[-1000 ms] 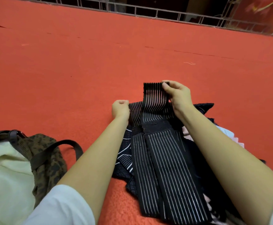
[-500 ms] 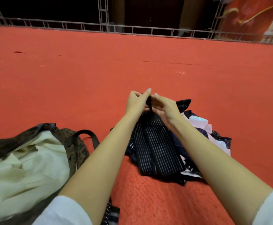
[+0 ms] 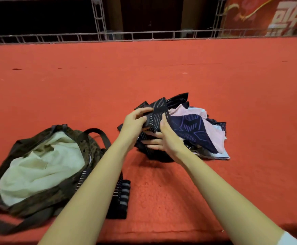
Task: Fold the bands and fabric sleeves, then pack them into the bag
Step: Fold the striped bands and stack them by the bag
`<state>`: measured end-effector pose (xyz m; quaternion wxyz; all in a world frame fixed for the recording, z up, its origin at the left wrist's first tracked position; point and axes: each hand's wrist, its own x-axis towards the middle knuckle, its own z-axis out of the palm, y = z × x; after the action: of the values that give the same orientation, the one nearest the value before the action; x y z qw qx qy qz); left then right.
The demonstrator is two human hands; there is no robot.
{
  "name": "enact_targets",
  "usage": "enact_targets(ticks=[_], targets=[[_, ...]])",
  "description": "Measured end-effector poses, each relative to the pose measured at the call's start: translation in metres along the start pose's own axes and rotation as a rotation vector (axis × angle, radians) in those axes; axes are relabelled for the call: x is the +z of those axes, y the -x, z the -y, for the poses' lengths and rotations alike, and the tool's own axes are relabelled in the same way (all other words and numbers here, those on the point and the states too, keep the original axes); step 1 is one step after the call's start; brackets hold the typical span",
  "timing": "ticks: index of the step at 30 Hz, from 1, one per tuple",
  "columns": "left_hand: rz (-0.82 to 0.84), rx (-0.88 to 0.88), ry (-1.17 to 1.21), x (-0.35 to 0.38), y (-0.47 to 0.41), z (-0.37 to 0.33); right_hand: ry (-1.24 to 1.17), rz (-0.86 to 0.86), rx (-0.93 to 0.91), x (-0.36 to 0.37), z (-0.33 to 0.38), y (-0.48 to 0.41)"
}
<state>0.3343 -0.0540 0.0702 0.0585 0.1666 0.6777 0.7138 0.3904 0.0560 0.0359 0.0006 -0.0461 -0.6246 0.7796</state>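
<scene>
right of the bag point(image 3: 91, 145), the left hand point(image 3: 135, 121) and right hand point(image 3: 165, 137) curl their fingers round a half-folded striped band point(image 3: 155, 114), a pile of sleeves point(image 3: 197, 131) farther right looks unfolded, another band point(image 3: 121, 197) lies against the bag, seemingly none packed.

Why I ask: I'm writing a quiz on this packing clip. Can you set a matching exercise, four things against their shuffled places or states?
Things:
1 striped band
2 bag
3 pink fabric
4 folded band

Places or states:
A on the carpet beside the bag
B gripped by left hand and right hand
C lying open, pale lining showing
D just right of the right hand

Pairs: 1-B, 2-C, 3-D, 4-A
</scene>
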Motion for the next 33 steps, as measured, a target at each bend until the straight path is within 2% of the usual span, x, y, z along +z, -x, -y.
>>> enact_targets(ticks=[4,10,13,17,21,24,27,33], targets=[[-0.042,0.072,0.019,-0.004,0.032,-0.008,-0.371,-0.063,-0.185,0.007,0.0,0.006],[-0.082,0.151,-0.076,-0.019,0.063,-0.004,-0.927,-0.12,-0.154,0.008,0.012,0.025],[-0.065,0.155,-0.096,-0.026,0.074,0.002,-1.015,-0.202,-0.194,-0.01,0.019,0.043],[-0.068,0.099,-0.223,-0.022,0.081,0.017,-0.785,-0.295,-0.277,-0.048,0.017,0.066],[-0.1,0.04,-0.258,0.001,0.086,0.036,-0.118,-0.657,-0.458,-0.09,0.0,0.087],[-0.108,0.061,-0.3,0.019,0.089,0.054,0.168,-0.799,-0.526,-0.12,-0.019,0.107],[-0.079,0.096,-0.35,0.03,0.094,0.073,0.287,-0.86,-0.508,-0.148,-0.041,0.128],[-0.004,0.114,-0.465,0.031,0.104,0.115,0.376,-0.971,-0.421,-0.188,-0.067,0.161]])
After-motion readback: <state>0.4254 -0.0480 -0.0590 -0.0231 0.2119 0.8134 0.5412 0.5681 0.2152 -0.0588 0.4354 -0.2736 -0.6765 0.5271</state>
